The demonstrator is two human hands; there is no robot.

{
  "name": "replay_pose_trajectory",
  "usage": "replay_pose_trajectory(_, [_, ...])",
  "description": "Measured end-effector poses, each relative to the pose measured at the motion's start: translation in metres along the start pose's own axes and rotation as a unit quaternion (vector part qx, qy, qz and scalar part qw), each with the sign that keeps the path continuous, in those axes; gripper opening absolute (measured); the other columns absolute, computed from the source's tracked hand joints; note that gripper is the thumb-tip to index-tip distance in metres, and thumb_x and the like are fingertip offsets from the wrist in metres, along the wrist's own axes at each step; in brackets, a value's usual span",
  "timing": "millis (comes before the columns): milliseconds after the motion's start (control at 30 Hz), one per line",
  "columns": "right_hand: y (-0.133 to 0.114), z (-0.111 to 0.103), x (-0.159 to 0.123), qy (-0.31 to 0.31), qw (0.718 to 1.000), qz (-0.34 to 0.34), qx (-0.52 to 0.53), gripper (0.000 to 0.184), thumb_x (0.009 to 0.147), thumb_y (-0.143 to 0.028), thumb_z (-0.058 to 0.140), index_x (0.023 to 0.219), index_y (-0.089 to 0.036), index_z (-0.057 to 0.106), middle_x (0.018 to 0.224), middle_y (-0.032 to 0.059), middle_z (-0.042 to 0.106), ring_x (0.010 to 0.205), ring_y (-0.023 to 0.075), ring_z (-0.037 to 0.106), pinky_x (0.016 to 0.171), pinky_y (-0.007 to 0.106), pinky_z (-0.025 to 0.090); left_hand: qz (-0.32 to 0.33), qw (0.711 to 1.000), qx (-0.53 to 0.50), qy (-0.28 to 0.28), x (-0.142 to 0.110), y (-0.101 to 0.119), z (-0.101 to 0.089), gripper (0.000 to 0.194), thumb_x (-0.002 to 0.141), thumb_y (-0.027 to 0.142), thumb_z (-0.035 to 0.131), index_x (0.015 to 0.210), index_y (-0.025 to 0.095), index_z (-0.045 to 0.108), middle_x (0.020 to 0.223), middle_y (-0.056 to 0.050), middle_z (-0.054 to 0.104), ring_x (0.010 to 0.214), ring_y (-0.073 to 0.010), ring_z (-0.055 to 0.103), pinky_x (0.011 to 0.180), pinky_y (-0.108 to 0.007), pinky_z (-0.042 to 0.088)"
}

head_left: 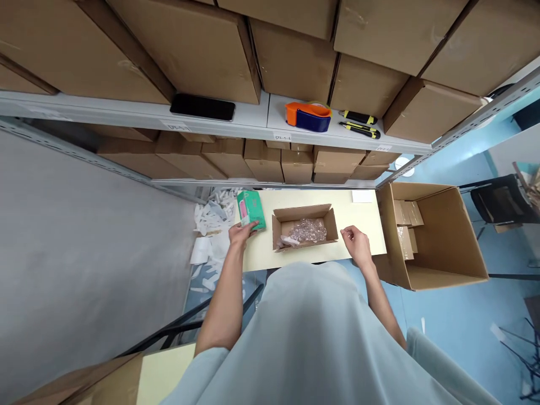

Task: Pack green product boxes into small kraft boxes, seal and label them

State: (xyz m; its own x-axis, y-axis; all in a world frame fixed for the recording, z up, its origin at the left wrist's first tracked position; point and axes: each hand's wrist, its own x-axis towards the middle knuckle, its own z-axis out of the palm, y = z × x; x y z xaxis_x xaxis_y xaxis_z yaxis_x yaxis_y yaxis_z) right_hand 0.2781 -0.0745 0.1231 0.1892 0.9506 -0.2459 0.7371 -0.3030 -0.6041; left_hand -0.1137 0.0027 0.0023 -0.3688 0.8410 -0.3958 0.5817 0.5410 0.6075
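My left hand [242,232] grips a green pack [254,207] with a pink patch by its lower edge, at the left end of the pale yellow table [354,216]. In the middle of the table stands an open cardboard box [282,241] with its top flaps up. Clear bubble wrap [310,229] lies inside it, with a small white piece at its left end. Just right of the box is my right hand [356,244], its fingers curled together, apart from the box, with nothing visible in them.
A large open carton [447,236] holding several small brown boxes stands at the table's right end. On the shelf above lie a phone [202,107], an orange and blue tape dispenser [309,116] and cutter knives [360,130]. Paper scraps [211,211] cover the floor at left.
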Motion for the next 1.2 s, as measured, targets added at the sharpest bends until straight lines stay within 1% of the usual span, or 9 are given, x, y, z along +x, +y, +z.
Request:
replay_pose_trajectory(100, [-0.013, -0.005, 0.005, 0.003, 1.000, -0.031, 0.000, 0.028, 0.106, -0.045, 0.058, 0.103, -0.023, 0.075, 0.095, 0.0078, 0.083, 0.086, 0.0255, 0.076, 0.081, 0.035, 0.057, 0.019, 0.996, -0.079, 0.027, -0.019, 0.004, -0.023, 0.063, 0.092, 0.035, 0.076, 0.148, 0.011, 0.059, 0.133, -0.019, 0.078, 0.123, -0.0287, 0.079, 0.104, -0.044, 0.068])
replay_pose_trajectory(200, [-0.039, -0.016, 0.006, 0.024, 0.995, -0.101, 0.005, 0.034, 0.109, -0.044, 0.058, 0.126, -0.020, 0.075, 0.111, 0.0114, 0.083, 0.094, 0.0270, 0.076, 0.089, 0.039, 0.061, 0.102, 0.981, -0.156, 0.061, -0.053, 0.019, -0.054, 0.078, 0.083, 0.034, 0.088, 0.154, 0.017, 0.058, 0.152, -0.016, 0.071, 0.141, -0.0305, 0.070, 0.117, -0.043, 0.062])
replay_pose_trajectory(333, [-0.077, -0.035, 0.002, 0.038, 0.970, -0.239, -0.019, 0.062, 0.110, -0.043, 0.063, 0.169, -0.027, 0.052, 0.157, 0.0149, 0.068, 0.126, 0.0334, 0.071, 0.105, 0.050, 0.063, 0.218, 0.972, -0.083, -0.018, -0.103, 0.058, -0.076, 0.079, 0.080, 0.033, 0.090, 0.154, 0.026, 0.061, 0.157, -0.009, 0.067, 0.141, -0.0317, 0.068, 0.112, -0.042, 0.064])
replay_pose_trajectory(400, [-0.086, -0.041, 0.003, 0.001, 0.952, -0.300, -0.057, 0.078, 0.108, -0.035, 0.067, 0.180, -0.035, 0.035, 0.173, 0.0106, 0.053, 0.144, 0.0353, 0.063, 0.114, 0.052, 0.061, 0.274, 0.960, -0.027, -0.059, -0.119, 0.077, -0.071, 0.075, 0.079, 0.023, 0.084, 0.152, 0.025, 0.063, 0.154, -0.008, 0.069, 0.140, -0.0319, 0.067, 0.114, -0.042, 0.061])
replay_pose_trajectory(467, [-0.085, -0.041, 0.010, -0.052, 0.934, -0.335, -0.110, 0.089, 0.104, -0.023, 0.070, 0.182, -0.039, 0.029, 0.178, 0.0077, 0.047, 0.152, 0.0355, 0.057, 0.118, 0.051, 0.059, 0.308, 0.947, 0.031, -0.086, -0.124, 0.091, -0.059, 0.075, 0.077, 0.014, 0.078, 0.150, 0.024, 0.063, 0.150, -0.010, 0.070, 0.139, -0.0336, 0.067, 0.117, -0.045, 0.058])
replay_pose_trajectory(700, [-0.045, 0.005, 0.055, -0.178, 0.901, -0.304, -0.252, 0.076, 0.093, -0.020, 0.085, 0.164, -0.016, 0.057, 0.155, 0.0195, 0.064, 0.136, 0.0363, 0.065, 0.113, 0.047, 0.056, 0.352, 0.911, 0.158, -0.148, -0.099, 0.085, -0.004, 0.069, 0.076, 0.004, 0.074, 0.142, 0.022, 0.064, 0.137, -0.013, 0.071, 0.130, -0.0350, 0.066, 0.111, -0.045, 0.057])
replay_pose_trajectory(967, [-0.029, 0.051, 0.065, -0.172, 0.875, -0.279, -0.356, 0.050, 0.090, -0.012, 0.082, 0.139, -0.009, 0.071, 0.137, 0.0244, 0.074, 0.130, 0.0383, 0.060, 0.111, 0.047, 0.046, 0.318, 0.873, 0.325, -0.176, -0.082, 0.085, 0.043, 0.062, 0.080, 0.000, 0.074, 0.140, 0.015, 0.064, 0.136, -0.019, 0.069, 0.130, -0.0385, 0.065, 0.107, -0.049, 0.056])
replay_pose_trajectory(1100, [-0.026, 0.053, 0.065, -0.161, 0.872, -0.275, -0.372, 0.051, 0.090, -0.009, 0.078, 0.141, -0.006, 0.070, 0.138, 0.0249, 0.072, 0.131, 0.0378, 0.058, 0.112, 0.047, 0.044, 0.317, 0.870, 0.335, -0.173, -0.082, 0.087, 0.046, 0.064, 0.081, 0.002, 0.074, 0.143, 0.013, 0.064, 0.137, -0.022, 0.069, 0.131, -0.0408, 0.066, 0.108, -0.051, 0.056])
replay_pose_trajectory(1200, [-0.017, 0.042, 0.060, -0.130, 0.892, -0.275, -0.334, 0.049, 0.097, -0.011, 0.074, 0.146, -0.009, 0.067, 0.148, 0.0235, 0.068, 0.134, 0.0374, 0.056, 0.111, 0.047, 0.046, 0.326, 0.882, 0.308, -0.144, -0.089, 0.082, 0.036, 0.066, 0.086, 0.006, 0.074, 0.150, 0.015, 0.062, 0.145, -0.023, 0.066, 0.138, -0.0420, 0.063, 0.114, -0.052, 0.053])
